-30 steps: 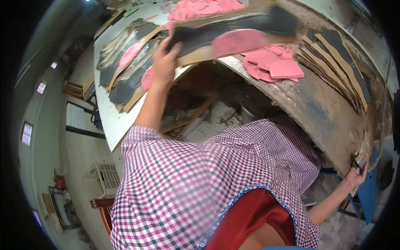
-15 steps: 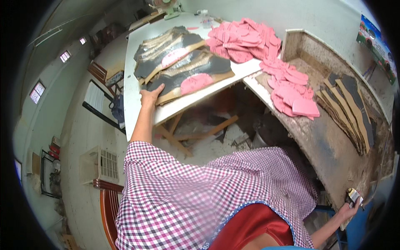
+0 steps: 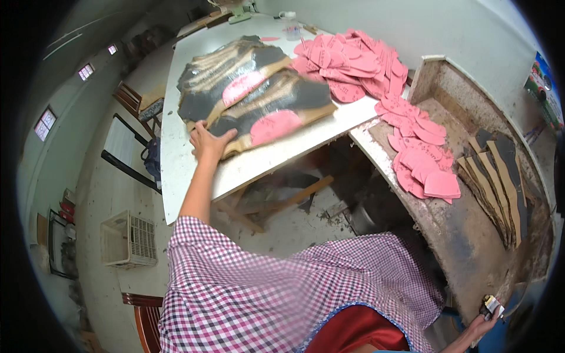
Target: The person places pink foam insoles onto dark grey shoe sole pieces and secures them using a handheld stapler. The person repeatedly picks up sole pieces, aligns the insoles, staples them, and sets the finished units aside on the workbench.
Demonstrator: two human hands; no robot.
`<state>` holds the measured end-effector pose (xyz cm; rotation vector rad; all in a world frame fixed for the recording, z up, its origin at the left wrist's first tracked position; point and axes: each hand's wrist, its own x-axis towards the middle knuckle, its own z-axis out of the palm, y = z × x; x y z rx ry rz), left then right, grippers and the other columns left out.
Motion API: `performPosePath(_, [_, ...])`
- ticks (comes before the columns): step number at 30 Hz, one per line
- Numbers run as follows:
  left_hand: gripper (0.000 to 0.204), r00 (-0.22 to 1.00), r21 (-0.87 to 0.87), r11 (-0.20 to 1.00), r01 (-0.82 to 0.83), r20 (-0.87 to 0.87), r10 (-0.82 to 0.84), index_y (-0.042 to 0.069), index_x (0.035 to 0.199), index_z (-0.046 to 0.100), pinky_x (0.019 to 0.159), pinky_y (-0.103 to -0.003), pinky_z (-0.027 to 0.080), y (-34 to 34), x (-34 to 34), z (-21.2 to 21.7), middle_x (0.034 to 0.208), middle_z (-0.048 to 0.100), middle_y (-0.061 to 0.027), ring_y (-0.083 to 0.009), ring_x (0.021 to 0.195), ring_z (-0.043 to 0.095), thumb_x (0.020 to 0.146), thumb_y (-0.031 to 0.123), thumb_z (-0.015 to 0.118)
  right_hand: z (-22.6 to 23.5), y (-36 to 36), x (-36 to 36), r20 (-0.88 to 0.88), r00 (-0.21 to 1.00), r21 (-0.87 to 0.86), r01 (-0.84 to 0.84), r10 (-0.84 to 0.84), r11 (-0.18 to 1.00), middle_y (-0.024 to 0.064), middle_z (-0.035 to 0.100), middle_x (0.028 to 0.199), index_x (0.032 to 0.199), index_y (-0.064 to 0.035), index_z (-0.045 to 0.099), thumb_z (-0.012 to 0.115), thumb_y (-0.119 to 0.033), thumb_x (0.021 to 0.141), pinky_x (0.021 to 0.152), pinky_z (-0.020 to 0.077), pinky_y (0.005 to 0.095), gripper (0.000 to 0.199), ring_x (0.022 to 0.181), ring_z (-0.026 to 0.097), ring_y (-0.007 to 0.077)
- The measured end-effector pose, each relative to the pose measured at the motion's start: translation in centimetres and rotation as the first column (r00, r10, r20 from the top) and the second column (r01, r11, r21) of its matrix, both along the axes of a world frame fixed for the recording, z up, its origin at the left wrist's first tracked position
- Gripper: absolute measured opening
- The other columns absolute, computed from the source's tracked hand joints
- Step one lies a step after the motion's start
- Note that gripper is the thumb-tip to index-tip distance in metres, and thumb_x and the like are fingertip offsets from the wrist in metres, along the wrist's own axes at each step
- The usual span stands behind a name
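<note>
Overlapping grey-and-tan sheets (image 3: 194,103) lie on the white table, their upper surfaces partly shiny. Rounded pink pieces (image 3: 274,126) rest on them near the front edge. My left hand (image 3: 209,143) grips the near left corner of the sheets, thumb spread over the grey surface and fingers round the outer side; some fingertips are hidden. Far off at the lower right, my right hand (image 3: 479,329) is closed on a small brush-like tool (image 3: 493,305) with a yellow and pale end. It is too small to make out fully.
A large heap of pink pieces (image 3: 347,62) lies at the back, with more pink pieces (image 3: 421,162) along the worn side bench (image 3: 453,235). Grey-and-tan strips (image 3: 497,176) sit at its right. A plastic crate (image 3: 129,238) and a wooden chair (image 3: 147,320) stand left.
The view has shifted. The sheets and my left hand have moved slightly away from the table's front edge, with the fingers now further round the corner. My right hand still holds the tool.
</note>
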<state>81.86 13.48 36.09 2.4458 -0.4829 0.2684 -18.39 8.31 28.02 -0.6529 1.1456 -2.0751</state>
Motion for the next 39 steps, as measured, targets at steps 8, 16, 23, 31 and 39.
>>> performPosePath(8, [0.087, 0.975, -0.014, 0.976, -0.217, 0.034, 0.217, 0.007, 0.120, 0.062, 0.099, -0.065, 0.037, -7.1, 12.2, -1.8, 0.133, 0.051, -0.0235, -0.0383, 0.127, 0.046, 0.058, 0.064, 0.084, 1.1, 2.0, 1.1, -0.010, 1.000, -0.018, -0.011, 0.011, 1.000, 0.0148, 0.060, 0.128, 0.127, 0.0055, 0.057, 0.047, -0.017, 0.100, 0.105, 0.0413, 0.0380, 0.036, 0.119, 0.056, 0.0254])
performPosePath(16, [0.090, 0.838, -0.009, 0.840, -0.542, 0.063, 0.542, 0.001, 0.136, 0.042, 0.093, -0.055, 0.039, -10.4, 17.2, -4.3, 0.132, 0.049, -0.0250, -0.0383, 0.119, 0.049, 0.082, 0.070, 0.060, 1.9, -1.2, 3.2, 0.048, 0.998, -0.058, -0.035, 0.038, 0.998, 0.0185, 0.062, 0.124, 0.124, 0.0075, 0.057, 0.055, -0.013, 0.095, 0.105, 0.0440, 0.0400, 0.035, 0.117, 0.059, 0.0283])
performPosePath(23, [0.075, 0.731, 0.006, 0.906, -0.424, 0.593, 0.339, 0.000, 0.145, 0.033, 0.108, -0.054, 0.026, -8.8, 10.2, -1.9, 0.146, 0.036, -0.0269, -0.0404, 0.140, 0.029, 0.091, 0.041, 0.065, 3.5, -2.7, 3.3, 0.168, 0.983, -0.147, -0.046, 0.070, 0.988, 0.0220, 0.059, 0.128, 0.126, 0.0129, 0.052, 0.054, -0.009, 0.096, 0.110, 0.0402, 0.0418, 0.038, 0.125, 0.054, 0.0316])
performPosePath(31, [0.039, 0.270, -0.190, 0.194, 0.962, 0.594, -0.757, -0.001, 0.130, 0.056, 0.103, -0.034, 0.042, -26.0, -20.2, 10.0, 0.129, 0.061, -0.0154, -0.0251, 0.121, 0.056, 0.094, 0.013, 0.062, 5.0, -5.3, 7.0, 0.324, 0.940, -0.204, -0.040, 0.106, 0.978, 0.0227, 0.058, 0.128, 0.126, 0.0140, 0.048, 0.053, -0.007, 0.093, 0.111, 0.0378, 0.0525, 0.039, 0.124, 0.053, 0.0352])
performPosePath(39, [0.055, -0.490, 0.268, -0.413, 0.870, 0.396, -0.776, 0.010, 0.135, 0.053, 0.109, -0.044, 0.037, -40.4, -54.8, 13.7, 0.139, 0.052, -0.0169, -0.0329, 0.134, 0.044, 0.092, 0.043, 0.061, 6.5, -5.8, 9.4, 0.306, 0.941, -0.226, -0.072, 0.141, 0.972, 0.0201, 0.061, 0.112, 0.114, 0.0103, 0.052, 0.052, -0.007, 0.092, 0.101, 0.0464, 0.0609, 0.028, 0.110, 0.059, 0.0316])
